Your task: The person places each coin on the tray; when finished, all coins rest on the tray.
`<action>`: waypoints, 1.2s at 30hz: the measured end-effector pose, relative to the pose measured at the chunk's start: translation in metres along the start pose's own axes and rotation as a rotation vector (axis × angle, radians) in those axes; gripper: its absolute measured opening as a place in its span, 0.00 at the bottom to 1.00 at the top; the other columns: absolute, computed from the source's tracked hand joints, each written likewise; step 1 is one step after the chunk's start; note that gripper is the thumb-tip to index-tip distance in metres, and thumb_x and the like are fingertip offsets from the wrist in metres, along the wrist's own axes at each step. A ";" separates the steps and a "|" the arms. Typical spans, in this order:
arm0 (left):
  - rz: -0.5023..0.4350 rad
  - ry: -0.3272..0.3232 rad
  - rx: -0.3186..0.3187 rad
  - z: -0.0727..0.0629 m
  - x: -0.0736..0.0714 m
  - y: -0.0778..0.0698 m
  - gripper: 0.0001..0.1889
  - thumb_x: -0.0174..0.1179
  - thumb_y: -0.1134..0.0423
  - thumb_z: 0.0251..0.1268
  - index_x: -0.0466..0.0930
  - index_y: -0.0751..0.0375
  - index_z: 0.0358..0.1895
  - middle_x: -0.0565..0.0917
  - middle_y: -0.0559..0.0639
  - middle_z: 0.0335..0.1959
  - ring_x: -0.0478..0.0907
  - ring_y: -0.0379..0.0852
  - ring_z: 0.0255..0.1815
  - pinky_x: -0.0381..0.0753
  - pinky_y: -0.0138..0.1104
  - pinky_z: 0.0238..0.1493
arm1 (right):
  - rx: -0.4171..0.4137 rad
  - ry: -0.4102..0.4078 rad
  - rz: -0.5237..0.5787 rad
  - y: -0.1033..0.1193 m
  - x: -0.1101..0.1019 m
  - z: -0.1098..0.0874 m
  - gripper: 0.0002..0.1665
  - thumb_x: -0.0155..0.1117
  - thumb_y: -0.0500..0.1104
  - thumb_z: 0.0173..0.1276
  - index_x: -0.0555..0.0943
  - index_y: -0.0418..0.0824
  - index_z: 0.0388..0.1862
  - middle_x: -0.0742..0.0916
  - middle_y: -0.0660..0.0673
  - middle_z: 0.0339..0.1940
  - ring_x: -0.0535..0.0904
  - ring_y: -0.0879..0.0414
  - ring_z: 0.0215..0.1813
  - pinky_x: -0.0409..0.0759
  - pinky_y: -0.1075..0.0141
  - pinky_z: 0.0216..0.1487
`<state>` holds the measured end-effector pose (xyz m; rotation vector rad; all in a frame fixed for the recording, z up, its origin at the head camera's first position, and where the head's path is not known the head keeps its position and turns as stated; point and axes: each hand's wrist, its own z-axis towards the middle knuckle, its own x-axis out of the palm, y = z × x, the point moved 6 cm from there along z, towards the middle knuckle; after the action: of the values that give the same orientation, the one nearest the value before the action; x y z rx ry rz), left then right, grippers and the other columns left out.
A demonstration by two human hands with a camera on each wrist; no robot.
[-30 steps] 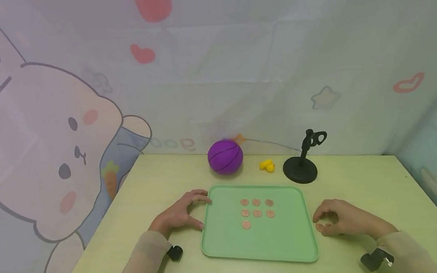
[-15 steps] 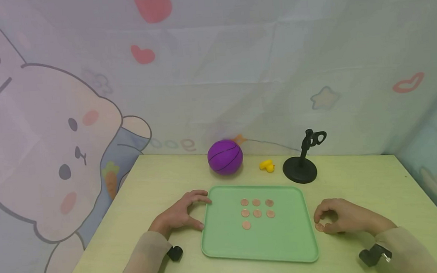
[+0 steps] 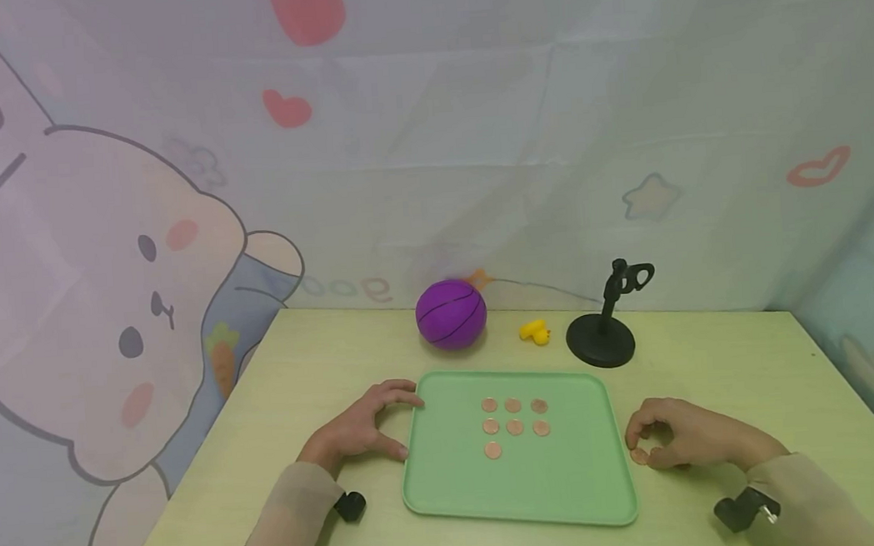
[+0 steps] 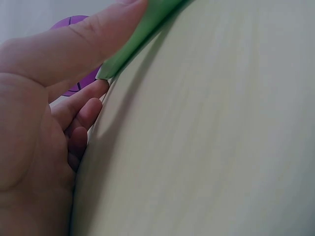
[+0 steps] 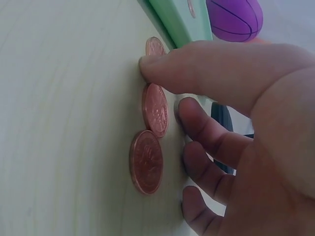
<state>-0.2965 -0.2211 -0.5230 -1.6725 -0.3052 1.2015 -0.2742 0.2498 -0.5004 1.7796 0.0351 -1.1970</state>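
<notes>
The green tray (image 3: 450,485) bears several copper-coloured coins (image 3: 515,427), laid in short rows. At its left rim, my left hand (image 3: 356,422) touches the edge with thumb and fingertips spread apart; the left wrist view shows the thumb (image 4: 93,42) over the rim. Right of the tray, my right hand (image 3: 695,434) pinches a copper coin (image 3: 639,457) lying by the tray's edge, thumb on its near side. The index fingertip is hidden behind the thumb in the right wrist view. Two more coins, a middle coin (image 5: 156,110) and a nearer coin (image 5: 146,162), lie below that hand.
A purple ball (image 3: 450,315), a small yellow duck toy (image 3: 535,332) and a black stand (image 3: 600,340) with a round base stand behind the tray on the pale table (image 3: 322,363). A printed cloth (image 3: 429,140) hangs at the table's back.
My right hand shifts only very slightly by the coins; a second coin beside its thumb is no longer visible in the head view. The left hand and tray stay put.
</notes>
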 end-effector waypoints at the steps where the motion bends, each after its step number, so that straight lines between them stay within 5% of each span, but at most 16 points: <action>1: 0.002 0.000 0.001 0.000 0.000 0.000 0.39 0.85 0.57 0.45 0.81 0.50 0.66 0.64 0.55 0.79 0.52 0.62 0.82 0.46 0.63 0.80 | -0.002 0.000 -0.001 0.000 0.000 0.000 0.11 0.76 0.41 0.63 0.86 0.55 0.40 0.82 0.53 0.42 0.75 0.58 0.45 0.73 0.65 0.46; 23: 0.000 0.000 -0.003 -0.001 0.000 -0.002 0.39 0.84 0.56 0.45 0.81 0.51 0.66 0.64 0.55 0.79 0.53 0.62 0.82 0.47 0.63 0.80 | -0.006 0.066 0.023 0.006 0.002 0.002 0.10 0.73 0.37 0.65 0.83 0.52 0.39 0.76 0.47 0.39 0.70 0.57 0.43 0.75 0.67 0.31; 36: 0.012 -0.005 -0.003 -0.001 0.000 -0.001 0.39 0.84 0.55 0.44 0.81 0.50 0.66 0.65 0.54 0.79 0.53 0.62 0.82 0.47 0.63 0.79 | -0.044 0.034 -0.042 0.013 0.000 0.002 0.10 0.73 0.37 0.65 0.82 0.52 0.38 0.79 0.51 0.39 0.72 0.59 0.42 0.73 0.65 0.43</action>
<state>-0.2958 -0.2212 -0.5220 -1.6767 -0.3002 1.2144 -0.2693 0.2415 -0.4913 1.7686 0.1187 -1.1868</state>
